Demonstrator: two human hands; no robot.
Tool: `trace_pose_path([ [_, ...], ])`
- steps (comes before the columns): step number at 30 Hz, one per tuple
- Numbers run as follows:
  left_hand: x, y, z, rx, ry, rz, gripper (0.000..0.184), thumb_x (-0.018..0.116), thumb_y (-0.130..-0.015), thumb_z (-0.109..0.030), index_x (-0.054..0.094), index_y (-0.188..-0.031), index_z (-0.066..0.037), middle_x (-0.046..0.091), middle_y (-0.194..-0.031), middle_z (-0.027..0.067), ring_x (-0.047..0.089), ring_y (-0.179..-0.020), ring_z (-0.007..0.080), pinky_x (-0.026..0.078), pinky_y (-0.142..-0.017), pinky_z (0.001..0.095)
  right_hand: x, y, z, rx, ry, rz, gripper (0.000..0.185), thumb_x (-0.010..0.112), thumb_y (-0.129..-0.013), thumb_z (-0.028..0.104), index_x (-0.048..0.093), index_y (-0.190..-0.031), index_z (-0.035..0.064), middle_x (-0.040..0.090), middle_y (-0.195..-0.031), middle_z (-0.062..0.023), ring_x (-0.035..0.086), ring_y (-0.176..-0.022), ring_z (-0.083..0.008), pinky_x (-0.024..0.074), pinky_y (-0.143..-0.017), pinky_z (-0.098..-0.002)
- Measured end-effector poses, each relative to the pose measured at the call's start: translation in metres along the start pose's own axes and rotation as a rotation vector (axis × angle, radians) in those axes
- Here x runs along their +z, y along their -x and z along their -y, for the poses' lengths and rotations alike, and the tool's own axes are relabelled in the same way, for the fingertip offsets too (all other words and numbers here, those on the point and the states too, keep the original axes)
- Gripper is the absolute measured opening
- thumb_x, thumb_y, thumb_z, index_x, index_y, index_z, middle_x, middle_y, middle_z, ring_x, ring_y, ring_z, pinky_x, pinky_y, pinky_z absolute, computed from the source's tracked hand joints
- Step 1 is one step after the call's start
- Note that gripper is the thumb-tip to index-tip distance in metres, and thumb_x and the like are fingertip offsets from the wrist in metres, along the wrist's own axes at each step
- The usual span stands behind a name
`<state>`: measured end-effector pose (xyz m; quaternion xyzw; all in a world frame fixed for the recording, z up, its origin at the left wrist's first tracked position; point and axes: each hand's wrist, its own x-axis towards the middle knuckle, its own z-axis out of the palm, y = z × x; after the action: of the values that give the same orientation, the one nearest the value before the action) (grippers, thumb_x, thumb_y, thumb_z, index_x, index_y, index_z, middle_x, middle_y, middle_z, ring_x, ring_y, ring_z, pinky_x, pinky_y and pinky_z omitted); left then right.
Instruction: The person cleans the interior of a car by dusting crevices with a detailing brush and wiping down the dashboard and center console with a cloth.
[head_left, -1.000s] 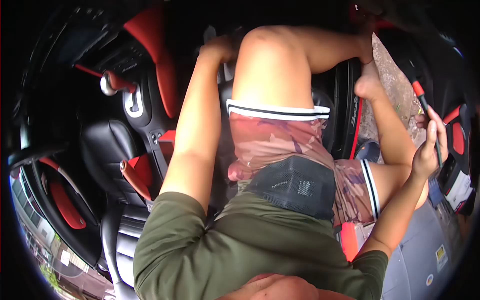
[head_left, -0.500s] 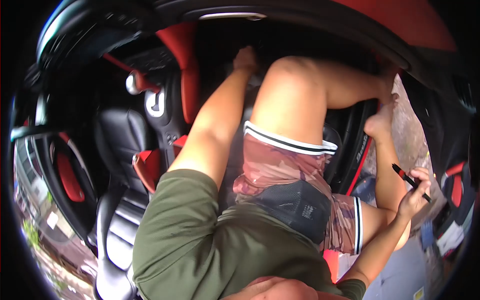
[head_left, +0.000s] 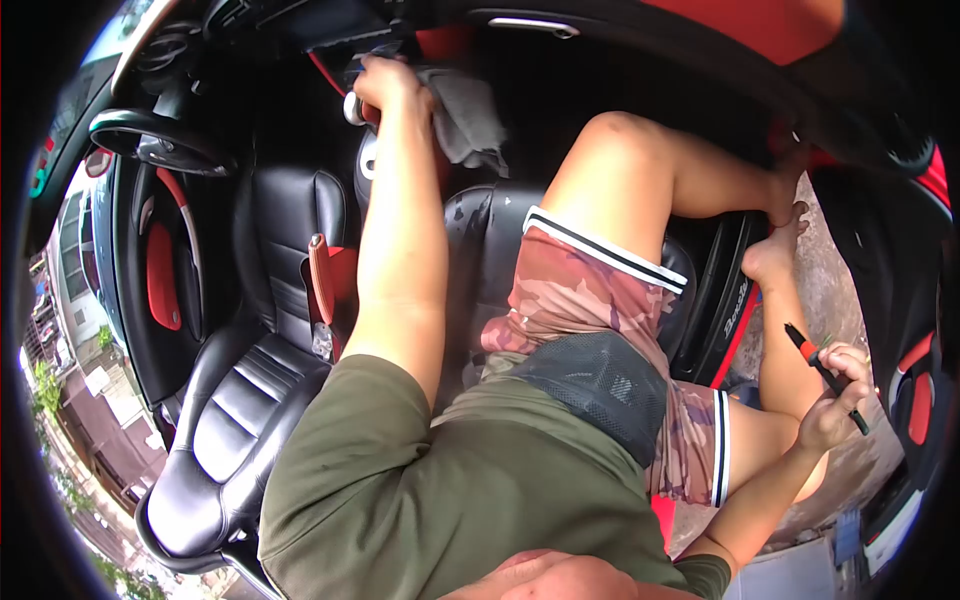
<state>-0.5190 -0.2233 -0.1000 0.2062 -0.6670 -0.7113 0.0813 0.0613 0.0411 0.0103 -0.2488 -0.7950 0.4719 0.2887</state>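
Note:
My left hand [head_left: 388,84] is stretched forward to the centre console, close to the silver-topped gear lever [head_left: 353,108]. Its fingers are closed on a grey cloth [head_left: 466,118], which hangs to the right of the wrist. The fingertips are partly hidden. Out by the open door, my right hand [head_left: 836,398] grips a slim black tool with a red band [head_left: 808,350]. The tool's dark tip points up and left, and its other end sticks out below the palm.
A black leather seat [head_left: 235,430] and a steering wheel [head_left: 160,142] are at the left. My bent legs cross the seat beneath me towards the door sill [head_left: 735,310]. A red and black door panel [head_left: 918,400] stands at the right, with rough ground outside.
My left hand has moved up from the dark footwell to the console, and the grey cloth now shows clearly. My right hand has come lower, its tool tilted further left. The view has shifted.

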Motion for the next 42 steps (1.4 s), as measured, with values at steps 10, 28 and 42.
trace_pose_path([
  [10, -0.051, 0.040, -0.038, -0.158, -0.200, 0.504, 0.068, 0.077, -0.093, -0.044, 0.053, -0.145, -0.006, 0.066, -0.122, 0.0189, 0.066, -0.107, 0.0342, 0.056, -0.095, 0.0505, -0.002, 0.044, -0.002, 0.067, -0.028, -0.060, 0.063, 0.029, -0.115, 0.050, 0.062, -0.101, -0.0017, 0.058, -0.093, -0.0128, 0.057, -0.087, -0.0227, 0.0503, -0.076, -0.0337],
  [28, -0.111, -0.147, -0.049, 0.749, -1.146, 0.619, 0.051, 0.068, -0.097, -0.038, 0.065, -0.134, -0.004, 0.071, -0.128, 0.0228, 0.067, -0.122, 0.0391, 0.051, -0.103, 0.0421, 0.014, 0.027, -0.018, 0.093, 0.004, -0.030, 0.059, 0.030, -0.116, 0.047, 0.061, -0.097, -0.0005, 0.057, -0.090, -0.0113, 0.057, -0.085, -0.0205, 0.0500, -0.077, -0.0329],
  [42, -0.083, -0.099, -0.097, 0.762, -1.682, 0.535, 0.051, 0.057, -0.097, -0.027, 0.058, -0.146, -0.014, 0.069, -0.126, 0.0253, 0.066, -0.121, 0.0432, 0.053, -0.102, 0.0502, 0.051, -0.009, 0.011, 0.087, 0.066, 0.061, 0.097, 0.018, -0.104, 0.077, 0.067, -0.101, -0.0064, 0.062, -0.102, -0.0138, 0.060, -0.086, -0.0191, 0.0484, -0.080, -0.0322],
])
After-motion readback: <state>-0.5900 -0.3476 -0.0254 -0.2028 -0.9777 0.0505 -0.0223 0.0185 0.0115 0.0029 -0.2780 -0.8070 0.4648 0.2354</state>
